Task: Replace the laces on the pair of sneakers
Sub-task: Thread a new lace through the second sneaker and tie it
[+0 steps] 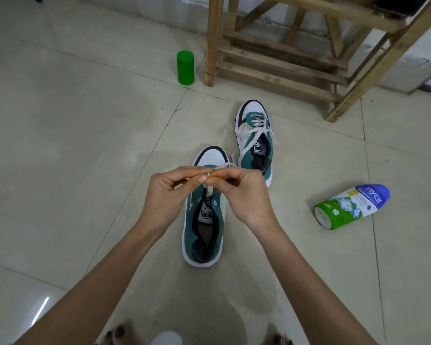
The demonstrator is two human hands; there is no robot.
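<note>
Two green and white sneakers stand on the tiled floor, toes pointing away from me. Directly under my hands is the near sneaker [204, 227]; its white lace [223, 166] runs up from the eyelets into my fingers. My left hand [171, 192] and my right hand [244, 195] meet above its tongue, both pinching the lace at the fingertips. The far sneaker [255, 140] sits further back to the right, with a white lace [259, 131] lying loose across its tongue.
A green canister [185, 67] stands upright at the back left beside a wooden stand [281, 58]. A powder bottle [351, 206] lies on its side to the right. My feet show at the bottom edge.
</note>
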